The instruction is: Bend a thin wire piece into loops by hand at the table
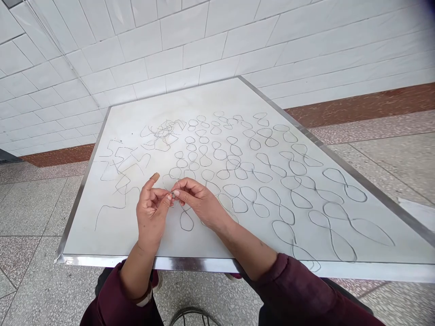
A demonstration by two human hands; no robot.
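Note:
My left hand and my right hand meet over the near left part of the white table. Thumb and fingers of each pinch the middle of a thin wire loop. Its lower loop hangs below my fingertips, while its upper part is hard to tell from wires behind. On the left hand one finger, with a brown wrap at its tip, sticks up away from the pinch. To the right, many thin wires bent into figure-eights lie spread over the table, some overlapping.
Loose bent wires lie on the table's left side, with a tangled wire pile farther back. A metal edge frames the white table. Behind stands a white tiled wall. A round stool is below.

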